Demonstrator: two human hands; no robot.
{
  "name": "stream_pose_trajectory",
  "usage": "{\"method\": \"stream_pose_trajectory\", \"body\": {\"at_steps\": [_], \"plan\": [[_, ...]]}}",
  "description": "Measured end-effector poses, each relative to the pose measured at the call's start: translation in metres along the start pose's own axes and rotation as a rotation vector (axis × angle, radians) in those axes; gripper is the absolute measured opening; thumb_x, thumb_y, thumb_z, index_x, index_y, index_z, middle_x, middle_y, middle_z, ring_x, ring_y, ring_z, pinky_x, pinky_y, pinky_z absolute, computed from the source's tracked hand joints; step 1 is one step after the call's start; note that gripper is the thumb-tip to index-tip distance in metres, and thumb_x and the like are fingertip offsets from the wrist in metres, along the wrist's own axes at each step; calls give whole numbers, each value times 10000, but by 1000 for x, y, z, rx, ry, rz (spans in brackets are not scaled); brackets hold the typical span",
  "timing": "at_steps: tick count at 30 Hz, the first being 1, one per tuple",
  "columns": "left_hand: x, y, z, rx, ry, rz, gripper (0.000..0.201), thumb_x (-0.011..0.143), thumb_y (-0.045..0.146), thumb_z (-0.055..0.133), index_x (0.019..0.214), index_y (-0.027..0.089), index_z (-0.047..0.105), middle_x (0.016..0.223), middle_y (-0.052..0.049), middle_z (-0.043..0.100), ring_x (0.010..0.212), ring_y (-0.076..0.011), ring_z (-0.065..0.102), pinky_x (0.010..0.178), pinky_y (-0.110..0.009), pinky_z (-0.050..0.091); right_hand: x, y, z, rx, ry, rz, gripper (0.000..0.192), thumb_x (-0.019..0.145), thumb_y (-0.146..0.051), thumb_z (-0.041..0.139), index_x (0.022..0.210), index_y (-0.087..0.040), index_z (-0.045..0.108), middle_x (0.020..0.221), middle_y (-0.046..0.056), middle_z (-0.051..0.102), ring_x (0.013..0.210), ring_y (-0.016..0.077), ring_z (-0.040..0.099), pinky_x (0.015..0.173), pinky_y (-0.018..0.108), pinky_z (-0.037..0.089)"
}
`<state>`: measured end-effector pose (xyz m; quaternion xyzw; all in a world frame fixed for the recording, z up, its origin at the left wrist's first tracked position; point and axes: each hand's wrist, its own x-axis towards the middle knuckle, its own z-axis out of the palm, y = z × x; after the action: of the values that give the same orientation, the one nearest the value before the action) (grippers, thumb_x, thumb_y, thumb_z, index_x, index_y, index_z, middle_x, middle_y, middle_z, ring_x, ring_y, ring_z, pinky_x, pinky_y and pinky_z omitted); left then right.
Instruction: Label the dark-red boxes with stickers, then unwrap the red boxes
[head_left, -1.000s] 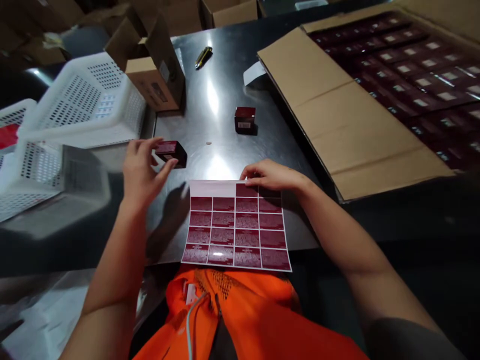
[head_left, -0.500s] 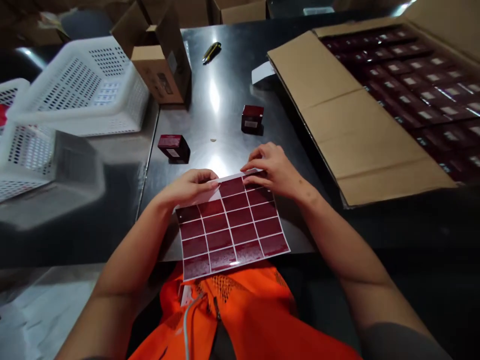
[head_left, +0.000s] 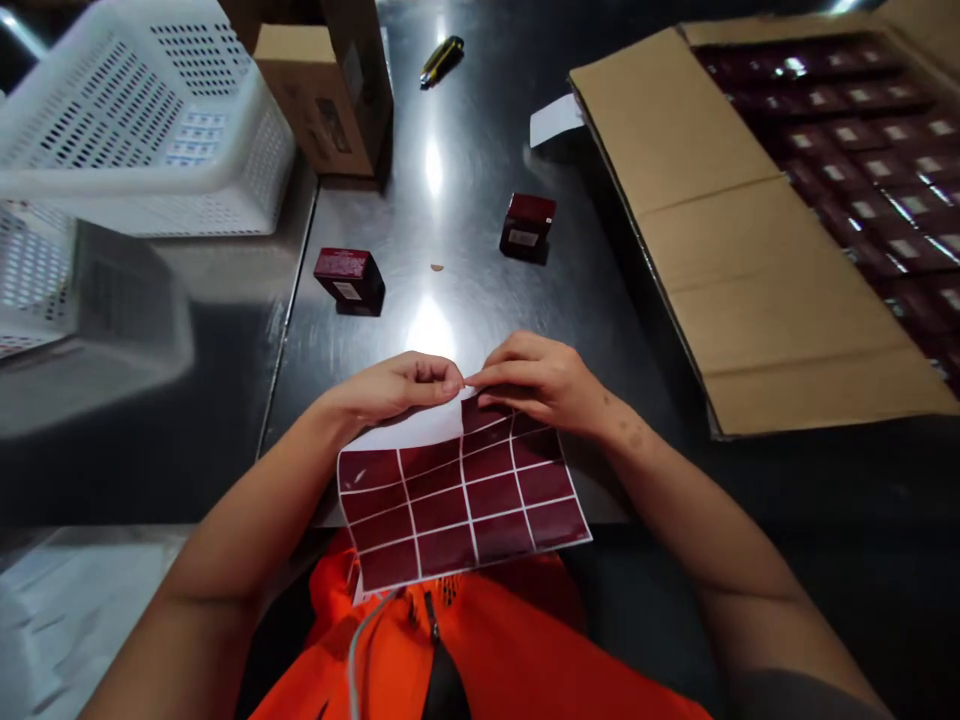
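A sheet of dark red rectangular stickers (head_left: 435,500) hangs at the front edge of the steel table. Its upper left strip is bare white backing. My left hand (head_left: 409,387) pinches the top edge of the sheet near its middle. Just to the right, my right hand (head_left: 536,385) grips the same edge, its thumb and index finger meeting my left fingertips beside a sticker corner. Whether that corner is lifted I cannot tell. Beyond my hands stand two small dark red boxes, the left box (head_left: 351,280) and the right box (head_left: 528,227).
A large open carton (head_left: 712,250) packed with dark red boxes stands at right. White perforated baskets (head_left: 217,205) are at left, beside an open brown cardboard box (head_left: 322,110). A yellow and black utility knife (head_left: 442,62) and a white paper piece (head_left: 556,120) lie farther back.
My hands have drawn together along the sheet's top edge, and the sheet now bends. My right fingers have moved toward my left fingertips. The whole view has shifted slightly.
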<state>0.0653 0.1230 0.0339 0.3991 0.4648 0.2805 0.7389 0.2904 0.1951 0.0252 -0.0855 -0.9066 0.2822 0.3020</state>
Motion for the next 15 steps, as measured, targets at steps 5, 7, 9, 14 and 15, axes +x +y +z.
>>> {"method": "stream_pose_trajectory", "body": {"at_steps": [5,7,9,14,15], "plan": [[5,-1,8,50,20,45,386,716,464,808,658,165,570,618,59,460,578,-74,343,518,-197,272,1,-2,7,51,62,-31,161,914,-306,722,960,-152,731,924,57,714,829,122,686,750,226,570],[7,-4,9,25,-4,27,429,716,518,808,665,162,574,630,52,491,590,-77,369,539,-202,297,1,-1,9,45,83,-55,155,920,-306,713,947,-153,721,914,54,708,817,116,685,740,217,572],[9,-8,10,-31,-38,-1,466,713,573,810,703,155,603,647,39,538,594,-80,417,560,-206,334,0,-1,11,45,112,-69,158,921,-318,709,937,-160,715,901,48,700,803,113,683,732,215,576],[10,-18,10,-186,-84,-63,505,691,601,838,746,135,649,668,19,594,580,-76,475,543,-205,355,-1,-1,15,49,200,-86,153,928,-315,700,929,-162,700,912,52,685,807,110,675,730,205,577],[11,-19,11,-213,-85,-72,508,677,594,853,745,131,655,668,20,593,574,-71,472,535,-201,349,-1,-1,16,45,211,-89,144,926,-307,703,937,-163,698,926,55,686,812,111,676,728,203,575]]}}
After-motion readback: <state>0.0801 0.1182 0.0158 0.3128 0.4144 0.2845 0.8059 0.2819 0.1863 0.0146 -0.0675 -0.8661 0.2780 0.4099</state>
